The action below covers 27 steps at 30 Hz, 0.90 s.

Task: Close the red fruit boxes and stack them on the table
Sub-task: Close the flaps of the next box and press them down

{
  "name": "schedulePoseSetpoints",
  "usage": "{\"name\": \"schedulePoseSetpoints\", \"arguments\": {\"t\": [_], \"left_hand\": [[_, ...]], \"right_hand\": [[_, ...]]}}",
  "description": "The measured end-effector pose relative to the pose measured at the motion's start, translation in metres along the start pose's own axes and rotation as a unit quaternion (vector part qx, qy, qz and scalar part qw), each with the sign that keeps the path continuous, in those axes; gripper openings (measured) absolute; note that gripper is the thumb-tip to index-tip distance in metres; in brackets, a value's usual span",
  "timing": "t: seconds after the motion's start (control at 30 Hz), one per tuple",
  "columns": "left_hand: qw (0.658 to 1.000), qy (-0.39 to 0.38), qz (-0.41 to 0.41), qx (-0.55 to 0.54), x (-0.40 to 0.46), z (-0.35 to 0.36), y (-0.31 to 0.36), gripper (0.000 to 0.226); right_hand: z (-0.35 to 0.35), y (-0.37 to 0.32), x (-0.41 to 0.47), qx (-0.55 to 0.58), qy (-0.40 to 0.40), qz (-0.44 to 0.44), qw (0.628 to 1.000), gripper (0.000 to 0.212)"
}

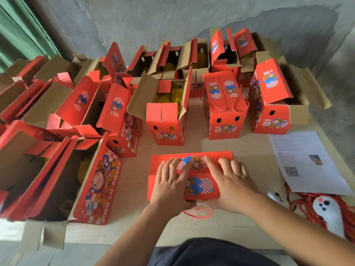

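Observation:
A red fruit box (201, 186) stands at the near middle of the table (253, 148), its two top flaps folded down. My left hand (171, 185) presses flat on the left part of the flaps. My right hand (232, 181) lies flat on the right part, fingers spread. A red cord handle (197, 215) hangs from the box's near side. One closed red box (223, 108) with cord handles stands behind, at the right of centre. An open box (167, 116) with yellow foam netting inside stands directly behind the near box.
Several open red boxes crowd the left and back of the table, flaps standing up. A printed sheet (305, 162) lies at the right edge. A heap of red cords (307, 206) and a white sock-like thing (330, 214) lie near right. Grey wall behind.

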<state>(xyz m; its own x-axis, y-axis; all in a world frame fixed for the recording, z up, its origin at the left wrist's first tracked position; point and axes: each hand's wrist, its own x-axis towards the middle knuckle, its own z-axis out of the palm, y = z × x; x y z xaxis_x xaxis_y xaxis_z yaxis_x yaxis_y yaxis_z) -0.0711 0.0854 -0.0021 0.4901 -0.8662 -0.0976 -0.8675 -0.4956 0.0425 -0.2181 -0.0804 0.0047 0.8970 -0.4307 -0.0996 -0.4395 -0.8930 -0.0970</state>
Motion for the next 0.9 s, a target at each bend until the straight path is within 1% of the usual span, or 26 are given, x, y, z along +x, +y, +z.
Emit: {"name": "schedulePoseSetpoints", "arguments": {"t": [0.1,0.17,0.2,0.27,0.3,0.37,0.4,0.47,0.53,0.6,0.67,0.7,0.8,0.9], "left_hand": [[1.000,-0.025,0.008,-0.008,0.005,0.003,-0.004,0.127],[1.000,-0.015,0.015,-0.015,0.005,0.004,-0.006,0.126],[1.000,0.005,0.024,-0.019,0.003,0.005,-0.007,0.125],[0.995,0.075,0.051,-0.036,-0.006,0.007,-0.006,0.118],[0.989,0.119,0.067,-0.058,-0.012,0.009,-0.006,0.109],[0.967,0.208,0.078,-0.127,-0.020,0.012,-0.007,0.089],[0.955,0.240,0.061,-0.164,-0.022,0.011,-0.009,0.079],[0.940,0.281,0.000,-0.195,-0.024,0.007,-0.014,0.063],[0.936,0.293,-0.054,-0.186,-0.023,-0.001,-0.021,0.056],[0.940,0.277,-0.073,-0.185,-0.019,-0.007,-0.028,0.052],[0.954,0.232,-0.068,-0.179,-0.014,-0.011,-0.032,0.050],[0.962,0.202,-0.063,-0.173,-0.011,-0.010,-0.033,0.051],[0.985,0.110,-0.051,-0.123,-0.004,-0.010,-0.041,0.062],[0.995,0.018,-0.050,-0.084,0.006,-0.009,-0.048,0.080]], "right_hand": [[0.010,0.003,0.007,0.061,-0.063,0.005,0.996,0.143],[0.014,0.006,0.010,0.072,-0.072,0.000,0.995,0.141],[0.015,0.007,0.009,0.064,-0.067,-0.006,0.996,0.140],[0.012,0.010,0.004,0.060,-0.041,-0.030,0.997,0.136],[0.010,0.012,0.002,0.077,-0.023,-0.044,0.996,0.130],[0.002,0.017,0.001,0.148,0.041,-0.051,0.987,0.110],[-0.003,0.021,0.001,0.181,0.084,-0.037,0.979,0.099],[-0.010,0.029,0.003,0.198,0.148,0.005,0.969,0.087],[-0.015,0.034,0.006,0.188,0.156,0.022,0.970,0.083],[-0.016,0.034,0.009,0.186,0.148,0.008,0.971,0.078],[-0.014,0.029,0.013,0.177,0.127,-0.012,0.976,0.075],[-0.010,0.026,0.013,0.168,0.108,-0.018,0.980,0.076],[0.005,0.014,0.009,0.106,0.034,-0.014,0.994,0.081],[0.014,0.014,0.010,0.056,0.001,0.006,0.998,0.088]]}}
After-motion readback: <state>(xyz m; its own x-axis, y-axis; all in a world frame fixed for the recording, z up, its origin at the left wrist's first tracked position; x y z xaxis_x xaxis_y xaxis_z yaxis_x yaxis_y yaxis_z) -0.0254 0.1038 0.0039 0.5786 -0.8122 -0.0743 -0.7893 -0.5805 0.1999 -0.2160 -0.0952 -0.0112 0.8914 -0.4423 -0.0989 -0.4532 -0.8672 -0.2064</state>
